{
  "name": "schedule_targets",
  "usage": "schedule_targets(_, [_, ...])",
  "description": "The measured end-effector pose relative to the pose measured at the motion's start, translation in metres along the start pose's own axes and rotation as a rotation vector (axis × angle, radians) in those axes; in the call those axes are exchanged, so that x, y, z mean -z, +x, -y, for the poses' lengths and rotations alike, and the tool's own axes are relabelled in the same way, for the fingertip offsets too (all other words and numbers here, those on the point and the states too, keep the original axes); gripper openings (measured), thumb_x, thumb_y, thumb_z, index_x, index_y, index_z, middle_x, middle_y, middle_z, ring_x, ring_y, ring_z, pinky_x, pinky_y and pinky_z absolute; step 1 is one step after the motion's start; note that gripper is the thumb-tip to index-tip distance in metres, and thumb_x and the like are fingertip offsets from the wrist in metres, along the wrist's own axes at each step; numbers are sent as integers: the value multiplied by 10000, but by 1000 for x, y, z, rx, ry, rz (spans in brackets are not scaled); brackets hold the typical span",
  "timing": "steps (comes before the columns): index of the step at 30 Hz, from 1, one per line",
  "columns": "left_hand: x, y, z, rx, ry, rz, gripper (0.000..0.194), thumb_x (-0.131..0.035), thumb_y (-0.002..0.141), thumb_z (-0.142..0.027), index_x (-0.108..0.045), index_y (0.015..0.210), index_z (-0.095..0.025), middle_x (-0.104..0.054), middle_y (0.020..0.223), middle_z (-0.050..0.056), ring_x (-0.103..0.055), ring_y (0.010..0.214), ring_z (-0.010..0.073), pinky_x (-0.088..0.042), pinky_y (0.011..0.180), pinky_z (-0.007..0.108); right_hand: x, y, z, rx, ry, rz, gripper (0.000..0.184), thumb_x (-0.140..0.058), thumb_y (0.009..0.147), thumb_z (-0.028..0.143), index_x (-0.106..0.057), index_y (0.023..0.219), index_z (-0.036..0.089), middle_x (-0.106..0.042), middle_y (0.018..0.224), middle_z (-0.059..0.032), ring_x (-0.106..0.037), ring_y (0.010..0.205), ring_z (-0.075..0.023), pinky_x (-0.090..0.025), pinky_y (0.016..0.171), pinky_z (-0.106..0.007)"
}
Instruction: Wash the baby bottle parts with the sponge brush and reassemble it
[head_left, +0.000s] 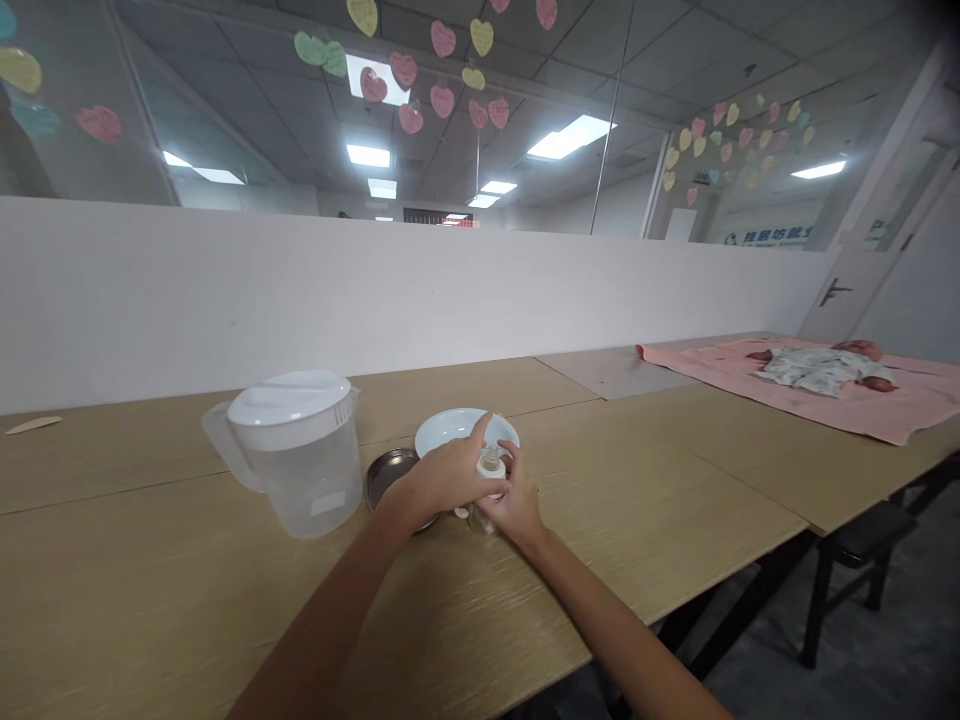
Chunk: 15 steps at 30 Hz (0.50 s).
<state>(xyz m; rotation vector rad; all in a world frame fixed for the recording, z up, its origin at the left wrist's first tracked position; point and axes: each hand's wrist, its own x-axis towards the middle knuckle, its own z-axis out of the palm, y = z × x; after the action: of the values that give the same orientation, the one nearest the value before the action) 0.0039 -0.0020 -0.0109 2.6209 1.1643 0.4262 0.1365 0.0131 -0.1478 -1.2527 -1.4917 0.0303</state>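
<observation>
A baby bottle (491,466) with a white collar and a clear teat stands upright between my hands, over the table. My left hand (442,476) is closed around the collar from the left, its thumb side raised near the teat. From the right, my right hand (519,503) wraps the bottle just below the collar. Fingers cover much of the bottle's body; its lower end shows under them. Just behind my hands sits a white bowl (442,428), partly hidden. A round metal dish (384,470) lies to the left, partly beneath my left hand and wrist.
A clear lidded pitcher (311,480) stands left of the dish. Far right, a baby doll (814,370) in patterned clothes lies on a pink towel (720,375). The wooden table (187,600) meets a white wall (420,300). A dark stool (870,535) is beyond its right edge.
</observation>
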Motion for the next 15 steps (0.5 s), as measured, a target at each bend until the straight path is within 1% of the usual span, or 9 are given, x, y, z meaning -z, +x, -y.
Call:
schedule_targets(1, [-1,0,1,12,-4,28,800,-551,714,-413,-194,1389,-178,-662,906,65,-617,764,229,-396,600,259,0,0,0,-3,1,7,691,-613,613,443,-361,1191,160,-637,844,-55,-631,748,-228,-490,632,-313])
schedule_targets(3, [-2,1,3,50,40,-11,766,-559,697,-398,-259,1364,-169,-657,883,72,-615,766,247,-398,606,271,0,0,0,-17,-17,-7,685,-606,618,443,-362,1192,160,-644,892,-74,-636,783,-241,-494,647,-323])
schedule_targets(4, [-1,1,4,61,62,-51,728,-557,695,-396,-307,1340,-169,-651,910,84,-613,801,259,-402,626,280,-1,0,1,-25,-33,-21,682,-605,620,444,-365,1192,161,-643,931,-89,-636,811,-250,-496,662,-332])
schedule_targets(6, [0,1,4,48,52,-99,683,-556,693,-388,-360,1312,-179,-624,1034,108,-599,899,273,-413,683,293,-1,-1,1,-29,-55,-34,674,-604,623,446,-375,1188,160,-634,994,-112,-634,848,-262,-496,676,-342])
schedule_targets(8, [-1,1,4,15,-13,-71,694,-561,690,-364,-348,1328,-190,-601,1110,113,-588,948,274,-419,713,295,-1,-1,0,-18,-48,-10,679,-608,621,442,-376,1192,156,-637,981,-111,-635,837,-259,-495,663,-336])
schedule_targets(10, [-5,2,5,5,-80,2,713,-546,704,-325,-309,1360,-179,-631,1045,107,-602,908,273,-425,696,299,-1,-1,0,-8,-29,17,692,-613,621,435,-369,1202,151,-646,922,-92,-637,799,-247,-491,638,-319])
schedule_targets(12, [-8,4,7,5,-146,37,708,-525,723,-287,-285,1378,-170,-650,978,99,-611,857,267,-430,684,305,0,0,0,-9,-19,18,691,-614,630,428,-361,1211,153,-649,886,-76,-638,771,-234,-486,624,-306])
schedule_targets(13, [-10,5,8,-3,-185,23,707,-527,725,-275,-284,1381,-174,-645,994,99,-607,867,263,-434,698,307,0,0,1,-12,-20,11,684,-614,636,428,-360,1212,158,-650,890,-73,-638,767,-229,-484,623,-302])
schedule_targets(15, [-10,7,12,-39,-278,-49,703,-560,716,-270,-310,1369,-196,-606,1100,101,-585,931,254,-438,754,312,0,0,1,-12,-32,-2,673,-615,652,439,-359,1212,168,-651,911,-76,-638,781,-227,-483,630,-299])
